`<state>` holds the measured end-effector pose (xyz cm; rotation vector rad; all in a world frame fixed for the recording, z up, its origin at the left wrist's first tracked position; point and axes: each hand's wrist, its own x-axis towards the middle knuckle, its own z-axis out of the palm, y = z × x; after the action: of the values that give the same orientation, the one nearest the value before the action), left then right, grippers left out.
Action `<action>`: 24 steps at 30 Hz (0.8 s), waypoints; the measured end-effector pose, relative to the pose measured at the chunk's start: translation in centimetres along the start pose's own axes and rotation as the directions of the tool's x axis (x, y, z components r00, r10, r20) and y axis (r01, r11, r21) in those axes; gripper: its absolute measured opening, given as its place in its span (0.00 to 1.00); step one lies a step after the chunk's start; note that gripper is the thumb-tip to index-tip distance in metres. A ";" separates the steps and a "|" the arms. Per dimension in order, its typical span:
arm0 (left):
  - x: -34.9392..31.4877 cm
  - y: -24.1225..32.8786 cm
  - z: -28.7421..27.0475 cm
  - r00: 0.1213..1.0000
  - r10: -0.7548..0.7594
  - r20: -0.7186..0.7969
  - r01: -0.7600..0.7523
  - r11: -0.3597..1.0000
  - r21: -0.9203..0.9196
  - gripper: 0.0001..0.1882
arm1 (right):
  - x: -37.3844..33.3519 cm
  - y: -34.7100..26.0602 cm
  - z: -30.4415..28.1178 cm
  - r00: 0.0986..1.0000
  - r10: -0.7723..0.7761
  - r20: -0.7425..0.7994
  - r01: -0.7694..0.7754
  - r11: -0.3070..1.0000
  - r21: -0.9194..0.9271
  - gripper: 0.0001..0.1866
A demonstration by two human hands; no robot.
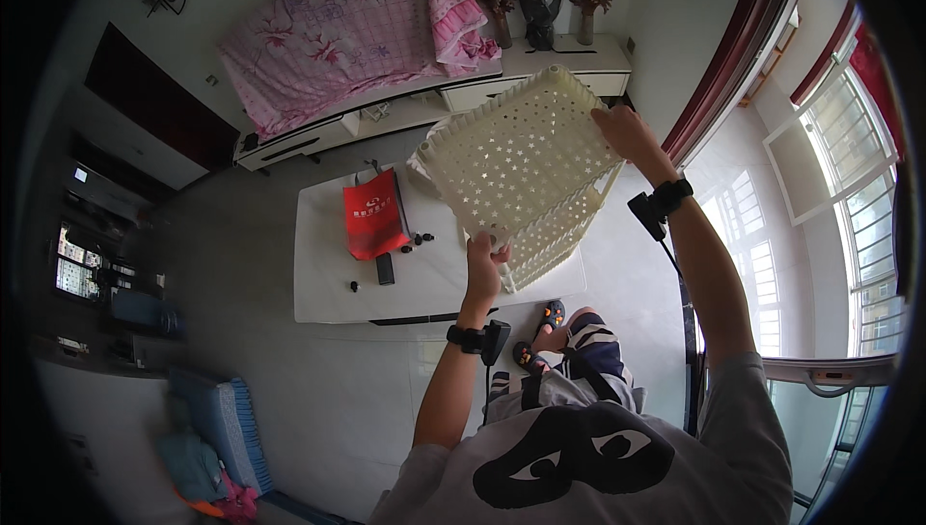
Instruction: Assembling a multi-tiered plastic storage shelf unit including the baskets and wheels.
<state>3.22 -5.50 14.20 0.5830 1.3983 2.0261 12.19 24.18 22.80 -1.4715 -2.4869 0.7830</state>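
A cream plastic storage rack [526, 144] with star-shaped holes is held up at a tilt in front of me, over the right part of the white coffee table [323, 279]. My left hand [485, 265] grips its near corner, next to a round socket. At the right side, the fingers of my right hand [625, 133] are closed on the rack's edge. A second perforated panel [555, 241] shows below the upper one. Whether the rack's lower parts touch the tabletop, I cannot tell. Both wrists wear black straps with small devices.
On the table lie a red bag [374, 215], a black box-shaped object [386, 269] and several small black pieces [420, 240]. A low white cabinet [579, 62] along the far wall bears a pink floral cloth [333, 28] and dried-flower vases [586, 24]. Windows are on the right.
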 end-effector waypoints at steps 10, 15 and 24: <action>-0.1 1.1 0.0 0.993 0.023 0.112 -0.032 0.997 0.075 0.33 | -0.4 -1.0 -0.8 0.995 -0.008 0.100 -0.009 0.987 0.163 0.29; 0.5 -0.1 -0.8 0.995 -0.009 0.102 0.003 0.999 0.053 0.33 | -0.4 -1.1 -1.4 0.987 -0.004 0.160 -0.030 0.977 0.210 0.30; 0.4 -0.2 -0.5 0.989 0.022 0.149 -0.023 1.000 0.006 0.35 | -0.7 -0.9 -1.3 0.986 0.017 0.168 -0.050 0.980 0.194 0.28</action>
<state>2.63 -5.55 13.87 0.7412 1.3168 1.9520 12.30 23.71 24.47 -1.4361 -2.4170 1.1665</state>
